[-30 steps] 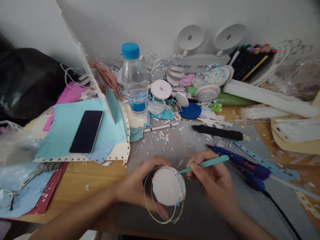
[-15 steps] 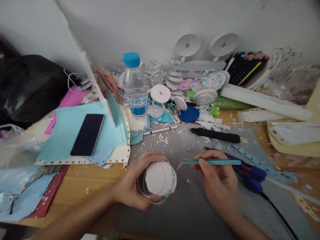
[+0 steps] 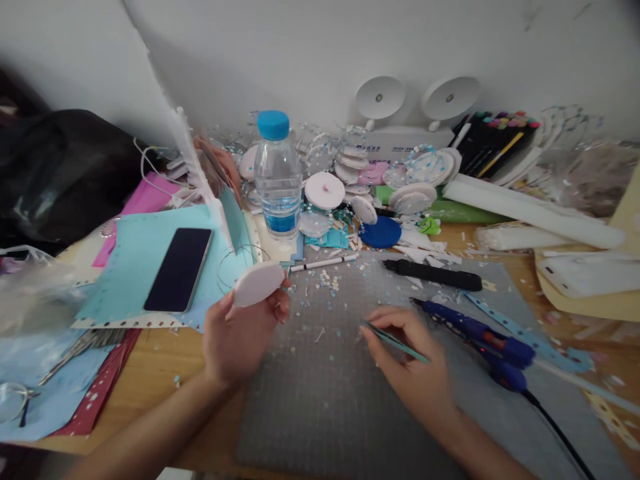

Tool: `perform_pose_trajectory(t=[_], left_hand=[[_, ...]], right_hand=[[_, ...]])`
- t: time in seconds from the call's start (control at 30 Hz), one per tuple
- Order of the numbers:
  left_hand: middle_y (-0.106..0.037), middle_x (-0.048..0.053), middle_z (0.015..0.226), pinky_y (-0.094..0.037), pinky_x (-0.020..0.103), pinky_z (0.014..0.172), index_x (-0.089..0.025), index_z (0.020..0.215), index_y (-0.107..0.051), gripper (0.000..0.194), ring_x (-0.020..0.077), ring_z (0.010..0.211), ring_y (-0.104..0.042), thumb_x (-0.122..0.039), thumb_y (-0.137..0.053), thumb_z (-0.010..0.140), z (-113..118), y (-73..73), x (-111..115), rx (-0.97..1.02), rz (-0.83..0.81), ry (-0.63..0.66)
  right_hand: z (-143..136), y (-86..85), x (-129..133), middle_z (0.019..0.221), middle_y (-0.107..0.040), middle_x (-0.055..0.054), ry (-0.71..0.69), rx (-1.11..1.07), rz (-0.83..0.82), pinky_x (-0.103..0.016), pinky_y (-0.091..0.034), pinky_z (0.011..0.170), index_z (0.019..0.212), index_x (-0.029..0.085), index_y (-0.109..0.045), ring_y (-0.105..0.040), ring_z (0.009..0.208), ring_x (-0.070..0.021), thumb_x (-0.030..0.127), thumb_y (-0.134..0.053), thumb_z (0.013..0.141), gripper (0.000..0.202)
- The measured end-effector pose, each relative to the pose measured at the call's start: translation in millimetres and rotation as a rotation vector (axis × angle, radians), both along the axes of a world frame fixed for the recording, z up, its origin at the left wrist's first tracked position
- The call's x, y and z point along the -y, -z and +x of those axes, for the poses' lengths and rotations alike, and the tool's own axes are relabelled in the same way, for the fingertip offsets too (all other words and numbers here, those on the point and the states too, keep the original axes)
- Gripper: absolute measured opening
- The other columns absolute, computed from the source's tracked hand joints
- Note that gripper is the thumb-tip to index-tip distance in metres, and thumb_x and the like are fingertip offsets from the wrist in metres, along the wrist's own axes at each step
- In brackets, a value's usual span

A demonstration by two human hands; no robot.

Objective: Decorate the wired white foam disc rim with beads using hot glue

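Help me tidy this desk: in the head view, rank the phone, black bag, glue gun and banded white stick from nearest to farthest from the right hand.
From the right hand:
1. Glue gun, just to its right.
2. Banded white stick, ahead and left.
3. Phone, farther left, on turquoise paper.
4. Black bag, far left edge.

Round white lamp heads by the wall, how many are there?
2. The left round white lamp head and the right round white lamp head are side by side above the white rectangular box. Neither looks hidden.
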State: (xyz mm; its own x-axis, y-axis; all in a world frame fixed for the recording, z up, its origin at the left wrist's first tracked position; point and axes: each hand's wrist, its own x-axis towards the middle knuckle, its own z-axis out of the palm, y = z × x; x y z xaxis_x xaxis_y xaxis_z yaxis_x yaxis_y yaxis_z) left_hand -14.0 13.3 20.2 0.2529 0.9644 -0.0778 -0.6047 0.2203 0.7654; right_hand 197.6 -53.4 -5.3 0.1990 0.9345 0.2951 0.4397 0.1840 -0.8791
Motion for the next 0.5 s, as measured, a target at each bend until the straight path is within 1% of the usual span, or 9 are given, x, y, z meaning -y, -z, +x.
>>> perform_pose_trajectory(t=[0.07, 0.13, 0.23, 0.33, 0.4, 0.5], left_hand=[[-0.059, 0.01, 0.098, -0.042, 0.028, 0.062, -0.015, 0.106, -0.064, 0.05, 0.0166, 0.07, -0.049, -0.052, -0.048, 0.077, -1.4, -0.4, -0.1, 0.03, -0.031, 0.04], [-0.059, 0.01, 0.099, -0.042, 0.028, 0.063, -0.014, 0.107, -0.064, 0.052, 0.0166, 0.071, -0.049, -0.052, -0.052, 0.075, -3.7, 3.5, 1.7, -0.021, 0.016, 0.081], [-0.059, 0.009, 0.101, -0.042, 0.027, 0.068, -0.017, 0.117, -0.06, 0.058, 0.0175, 0.078, -0.05, -0.049, -0.065, 0.069, -6.0, 12.5, 6.5, -0.177, 0.165, 0.152], [-0.054, 0.007, 0.107, -0.043, 0.029, 0.078, -0.022, 0.12, -0.054, 0.065, 0.0217, 0.094, -0.051, -0.04, -0.076, 0.062, -4.9, 17.4, 11.1, -0.312, 0.268, 0.226], [-0.05, 0.007, 0.112, -0.042, 0.032, 0.086, -0.023, 0.119, -0.052, 0.066, 0.0245, 0.103, -0.048, -0.032, -0.079, 0.06, -3.3, 17.7, 13.7, -0.396, 0.36, 0.235], [-0.043, 0.008, 0.118, -0.035, 0.037, 0.099, -0.024, 0.123, -0.046, 0.071, 0.0265, 0.114, -0.04, -0.021, -0.078, 0.059, -2.0, 16.4, 16.7, -0.542, 0.546, 0.235]], right_hand=[[-0.6, 1.7, 0.9, 0.083, -0.065, -0.002, -0.03, 0.067, 0.05, -0.031, -0.05, 0.069, 0.08, 0.024, -0.056, -0.063, 0.079, -0.0173, 0.014, -0.064, 0.078, 0.013], [-0.7, 2.2, 0.7, 0.082, -0.066, -0.001, -0.058, 0.11, 0.085, -0.031, -0.051, 0.067, 0.078, 0.024, -0.055, -0.064, 0.077, -0.0176, 0.012, -0.065, 0.077, 0.015], [-0.5, 2.5, -2.1, 0.079, -0.069, -0.001, -0.076, 0.159, 0.115, -0.032, -0.051, 0.067, 0.076, 0.025, -0.056, -0.066, 0.074, -0.0181, 0.011, -0.065, 0.077, 0.016], [-0.9, 4.2, -6.4, 0.078, -0.07, 0.0, -0.071, 0.182, 0.117, -0.032, -0.051, 0.066, 0.074, 0.025, -0.057, -0.067, 0.073, -0.018, 0.011, -0.065, 0.078, 0.016], [-1.4, 6.3, -8.8, 0.077, -0.07, 0.0, -0.07, 0.175, 0.109, -0.031, -0.052, 0.065, 0.073, 0.025, -0.058, -0.067, 0.072, -0.0177, 0.012, -0.064, 0.078, 0.015], [-1.6, 9.2, -10.9, 0.076, -0.07, 0.0, -0.064, 0.168, 0.113, -0.029, -0.052, 0.064, 0.072, 0.024, -0.059, -0.067, 0.071, -0.0168, 0.014, -0.064, 0.079, 0.013]])
